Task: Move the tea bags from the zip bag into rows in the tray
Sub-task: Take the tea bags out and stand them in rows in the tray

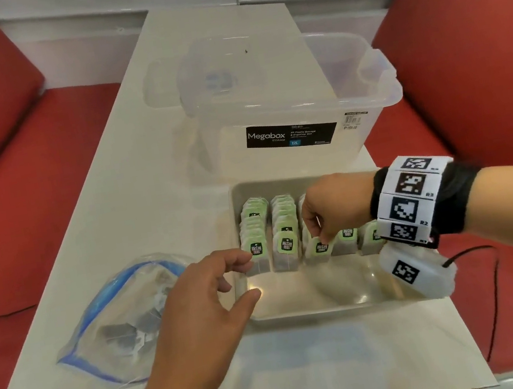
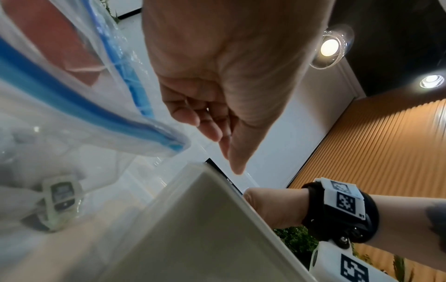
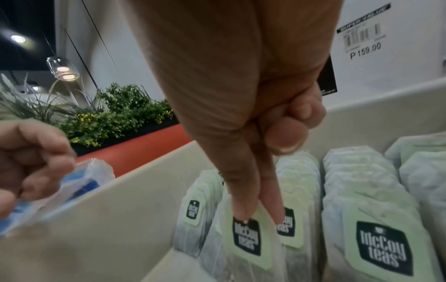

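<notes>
the right hand [image 1: 336, 206] pinched a tea bag [image 3: 246, 234] into the tray's [image 1: 317, 312] third row while the left hand [image 1: 197, 311] hovered loosely open beside the zip bag [image 1: 116, 318]; next, likely releasing it and fetching another.

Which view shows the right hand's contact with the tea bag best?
Right wrist. It shows two fingertips of the right hand on the front tea bag at its tag. Head view shows the right hand over the rows in the tray, contact small. Left wrist view shows only its wrist behind the tray wall.
</notes>
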Demonstrator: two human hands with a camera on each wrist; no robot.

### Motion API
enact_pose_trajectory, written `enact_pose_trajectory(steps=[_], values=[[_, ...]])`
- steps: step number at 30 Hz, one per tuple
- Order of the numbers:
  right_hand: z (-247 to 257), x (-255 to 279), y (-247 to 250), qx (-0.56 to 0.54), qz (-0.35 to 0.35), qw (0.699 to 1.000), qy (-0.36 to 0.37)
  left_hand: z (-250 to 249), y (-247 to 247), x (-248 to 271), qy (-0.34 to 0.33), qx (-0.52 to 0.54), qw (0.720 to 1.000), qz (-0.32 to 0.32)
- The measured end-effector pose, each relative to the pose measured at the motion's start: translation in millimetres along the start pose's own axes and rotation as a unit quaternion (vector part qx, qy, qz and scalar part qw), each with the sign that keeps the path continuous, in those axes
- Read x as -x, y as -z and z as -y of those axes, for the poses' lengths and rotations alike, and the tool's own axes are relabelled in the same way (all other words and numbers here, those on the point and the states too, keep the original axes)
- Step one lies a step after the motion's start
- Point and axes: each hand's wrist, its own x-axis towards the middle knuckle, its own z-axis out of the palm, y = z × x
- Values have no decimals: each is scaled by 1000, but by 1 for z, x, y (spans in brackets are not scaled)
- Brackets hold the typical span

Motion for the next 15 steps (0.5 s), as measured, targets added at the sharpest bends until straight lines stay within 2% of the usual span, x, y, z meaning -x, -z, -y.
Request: enact_pose_trajectory(steps=[4, 8, 15], values=[[0, -11, -5, 31, 10, 999, 1, 5, 2, 2, -7, -34, 999, 25], [-1, -16, -6, 46, 6, 999, -18, 12, 1, 0, -83, -130, 985, 76], [-3, -8, 0, 36, -29, 998, -42, 21, -6, -2, -116, -136, 978, 110]])
